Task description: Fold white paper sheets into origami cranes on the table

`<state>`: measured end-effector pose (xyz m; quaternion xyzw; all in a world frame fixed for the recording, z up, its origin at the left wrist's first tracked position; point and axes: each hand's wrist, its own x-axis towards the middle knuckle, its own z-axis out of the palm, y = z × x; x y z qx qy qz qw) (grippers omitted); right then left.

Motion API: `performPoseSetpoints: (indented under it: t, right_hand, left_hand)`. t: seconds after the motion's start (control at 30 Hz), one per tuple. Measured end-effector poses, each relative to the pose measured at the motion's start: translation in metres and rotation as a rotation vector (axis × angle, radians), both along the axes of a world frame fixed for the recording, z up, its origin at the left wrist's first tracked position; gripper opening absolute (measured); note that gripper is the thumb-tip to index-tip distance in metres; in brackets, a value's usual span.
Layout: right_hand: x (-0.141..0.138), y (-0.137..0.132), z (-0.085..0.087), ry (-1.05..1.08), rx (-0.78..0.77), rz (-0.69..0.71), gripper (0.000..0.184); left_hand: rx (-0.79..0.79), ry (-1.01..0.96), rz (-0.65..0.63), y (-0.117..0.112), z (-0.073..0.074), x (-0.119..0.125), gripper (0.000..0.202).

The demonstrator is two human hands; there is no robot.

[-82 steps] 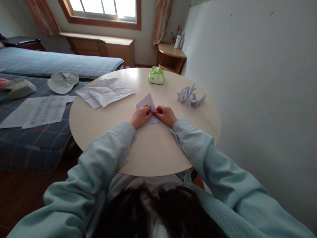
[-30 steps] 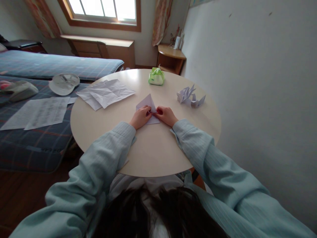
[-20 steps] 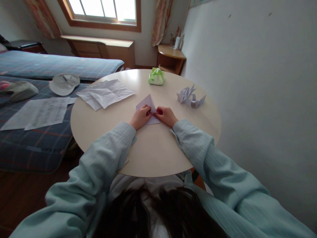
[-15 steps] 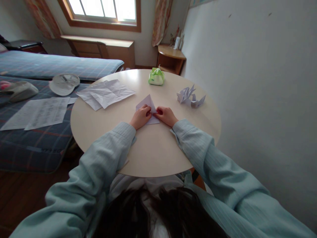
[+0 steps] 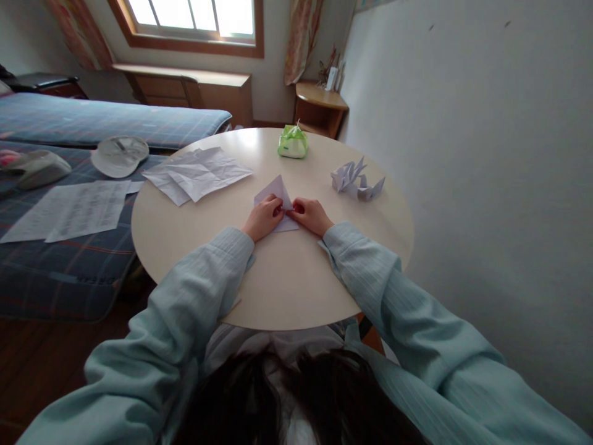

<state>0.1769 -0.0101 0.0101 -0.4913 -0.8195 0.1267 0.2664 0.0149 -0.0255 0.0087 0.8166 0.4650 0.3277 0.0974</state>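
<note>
A folded sheet of white paper [image 5: 276,185] lies on the round table [image 5: 278,278], its pointed end facing away from me. My left hand [image 5: 264,216] rests over its left part with curled fingers gripping the paper. From the other side, my right hand [image 5: 311,216] pinches the paper near its right edge, thumb and fingers together. Both sets of fingertips almost meet at the middle of the sheet, and they hide the folds there. Folded paper figures [image 5: 349,178] with pointed tips stand beyond my right hand.
Creased paper sheets [image 5: 208,173] lie at the table's left. A green tissue pack [image 5: 293,143] stands at the far edge. Left of the table, a bed [image 5: 92,266] carries printed sheets [image 5: 88,210] and a white cap [image 5: 119,156]. A wall [image 5: 486,154] rises on the right.
</note>
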Motion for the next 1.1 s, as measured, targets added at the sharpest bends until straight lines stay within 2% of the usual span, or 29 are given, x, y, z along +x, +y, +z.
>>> performPoseSetpoints:
  t: [1.1]
  right_hand:
    - [0.0003,0.0002,-0.0008,-0.004,0.004,0.004,0.017]
  left_hand:
    - [-0.004,0.0,-0.01,0.0,0.0002,0.0002,0.011]
